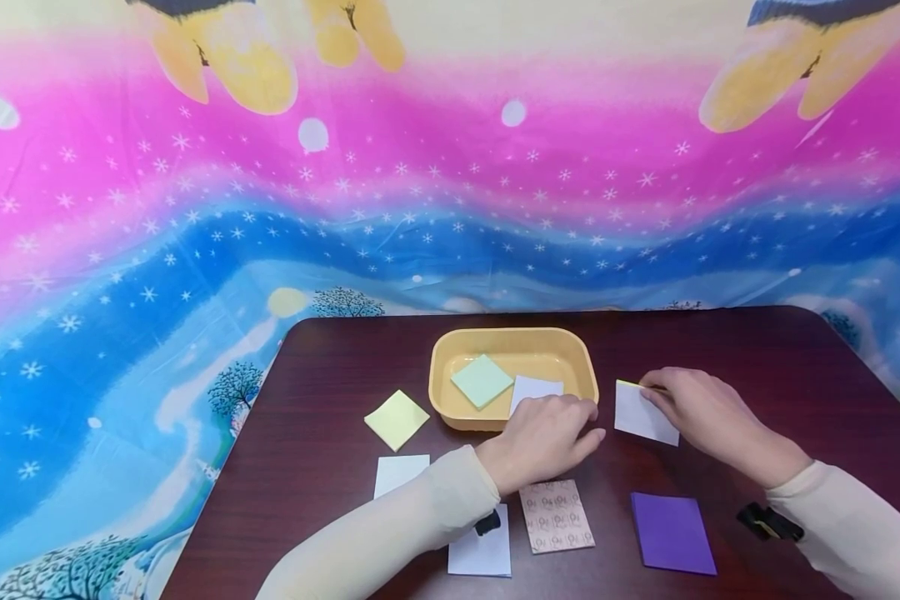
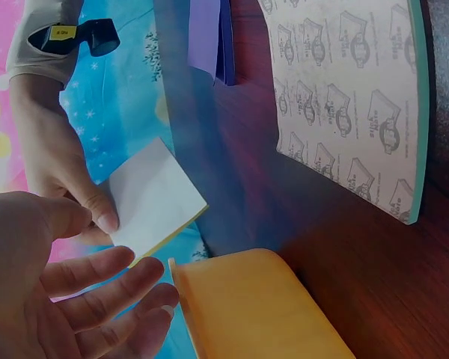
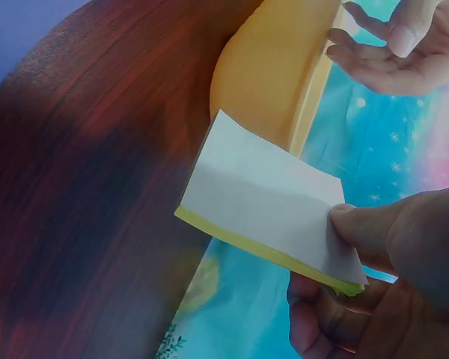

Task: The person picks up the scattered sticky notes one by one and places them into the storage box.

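Observation:
My right hand [image 1: 708, 421] pinches a sticky note pad [image 3: 266, 194] by one edge, thumb on its white face. A yellow edge of that pad shows in both wrist views. It is held to the right of a yellow plastic tray [image 1: 438, 379]. Over the tray's front right corner hovers my left hand [image 1: 543, 437], fingers loosely spread and holding nothing, as the left wrist view shows. Inside the tray lie a pale green sticky note pad [image 1: 482, 381] and a white-faced pad [image 1: 536, 388], the latter partly hidden by the left hand.
A pale yellow pad [image 1: 397, 421] lies left of the tray. Nearer are two white pads, one [image 1: 401, 475] partly behind the left sleeve, another [image 1: 480, 554] below it. A printed pad [image 1: 557, 517] and a purple pad [image 1: 675, 533] lie on the dark table [image 1: 330, 367].

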`<action>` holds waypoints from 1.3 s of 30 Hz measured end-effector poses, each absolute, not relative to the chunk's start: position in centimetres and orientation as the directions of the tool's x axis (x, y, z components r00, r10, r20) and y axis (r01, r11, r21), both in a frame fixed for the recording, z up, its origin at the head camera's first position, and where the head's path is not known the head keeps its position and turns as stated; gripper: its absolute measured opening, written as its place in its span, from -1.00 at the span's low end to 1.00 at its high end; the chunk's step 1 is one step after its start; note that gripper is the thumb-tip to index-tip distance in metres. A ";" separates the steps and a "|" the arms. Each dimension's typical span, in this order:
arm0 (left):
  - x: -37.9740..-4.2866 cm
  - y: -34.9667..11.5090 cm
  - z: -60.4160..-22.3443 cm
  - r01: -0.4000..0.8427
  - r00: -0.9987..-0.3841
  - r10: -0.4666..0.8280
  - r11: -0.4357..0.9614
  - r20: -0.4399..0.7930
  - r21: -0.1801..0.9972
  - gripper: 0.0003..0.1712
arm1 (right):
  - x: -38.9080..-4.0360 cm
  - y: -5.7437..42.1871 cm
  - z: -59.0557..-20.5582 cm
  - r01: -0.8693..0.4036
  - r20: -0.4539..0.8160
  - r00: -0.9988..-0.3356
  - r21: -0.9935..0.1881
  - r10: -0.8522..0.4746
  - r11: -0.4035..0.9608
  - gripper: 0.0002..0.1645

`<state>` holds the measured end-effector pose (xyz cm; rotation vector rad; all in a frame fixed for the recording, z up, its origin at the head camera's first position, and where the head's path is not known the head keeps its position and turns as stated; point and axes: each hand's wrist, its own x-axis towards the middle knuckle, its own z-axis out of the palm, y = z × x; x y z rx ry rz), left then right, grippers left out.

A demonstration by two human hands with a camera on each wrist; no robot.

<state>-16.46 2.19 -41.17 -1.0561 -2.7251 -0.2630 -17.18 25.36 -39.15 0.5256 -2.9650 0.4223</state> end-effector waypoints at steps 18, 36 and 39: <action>-16.7 2.2 -40.7 0.679 -0.723 0.636 0.725 0.270 0.112 -0.77 | -16.9 25.1 -37.8 -0.372 0.201 -0.922 -0.220 -0.332 0.902 -0.83; -16.9 1.6 -40.2 0.662 -0.738 0.620 0.741 0.267 0.112 -0.75 | -16.8 24.7 -36.3 -0.406 0.247 -0.903 -0.214 -0.353 0.889 -0.85; -17.0 1.5 -40.1 0.658 -0.743 0.615 0.743 0.264 0.122 -0.74 | -16.8 24.6 -36.1 -0.408 0.248 -0.902 -0.216 -0.354 0.887 -0.86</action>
